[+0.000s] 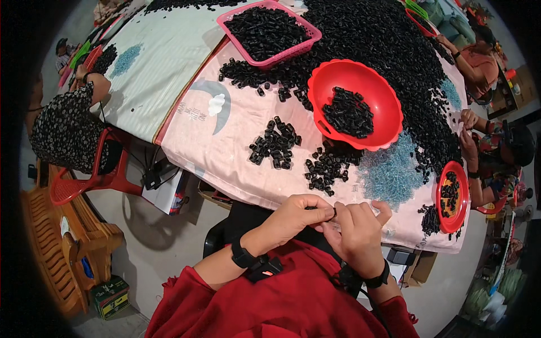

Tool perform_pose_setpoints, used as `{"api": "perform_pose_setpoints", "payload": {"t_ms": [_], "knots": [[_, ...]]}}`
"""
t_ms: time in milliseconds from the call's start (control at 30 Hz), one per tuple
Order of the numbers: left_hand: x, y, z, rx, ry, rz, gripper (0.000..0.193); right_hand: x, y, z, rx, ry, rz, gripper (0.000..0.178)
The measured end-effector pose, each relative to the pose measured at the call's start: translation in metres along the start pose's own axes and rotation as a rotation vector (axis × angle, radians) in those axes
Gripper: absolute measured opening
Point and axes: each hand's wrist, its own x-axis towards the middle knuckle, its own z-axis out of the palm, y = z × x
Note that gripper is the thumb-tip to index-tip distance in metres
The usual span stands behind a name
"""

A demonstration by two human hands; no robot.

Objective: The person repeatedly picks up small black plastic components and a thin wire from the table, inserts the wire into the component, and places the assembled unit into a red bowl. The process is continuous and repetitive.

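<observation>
Both hands meet just off the table's near edge. My left hand [293, 221] pinches a small black plastic piece [333, 213] between thumb and forefinger; another bit of black shows by its curled fingers. Close against it, my right hand [356, 234] is closed with its fingertips together, and what they hold is hidden. Beyond the hands lie a loose pile of black cylindrical pieces [327, 169] and a scatter of tiny clear-blue beads [391, 177]. Another small group of black pieces [274, 143] lies farther left.
A red scalloped bowl [380, 93] and a pink basket [313, 35] hold more black pieces, before a large black heap [360, 28]. An orange-red tray [463, 197] stands at the right. Other people sit at both sides; a red chair [121, 169] is at left.
</observation>
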Motion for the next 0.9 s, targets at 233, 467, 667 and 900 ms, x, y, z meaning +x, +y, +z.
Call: {"api": "perform_pose_setpoints", "payload": {"t_ms": [233,467,667,900], "knots": [[-0.003,-0.010,-0.003,0.004,-0.037,-0.069,0.038,-0.001,0.003,0.002,0.014,0.001,-0.021,0.034],[0.000,-0.013,-0.006,0.065,-0.066,-0.059,0.037,-0.001,0.007,0.002,0.081,-0.025,-0.048,0.026],[-0.002,-0.011,-0.007,0.066,-0.099,-0.097,0.036,-0.012,0.007,0.010,0.136,-0.006,-0.094,0.029],[0.000,-0.017,-0.005,-0.071,-0.021,-0.070,0.031,-0.016,0.038,0.021,0.267,-0.021,0.065,0.034]]}}
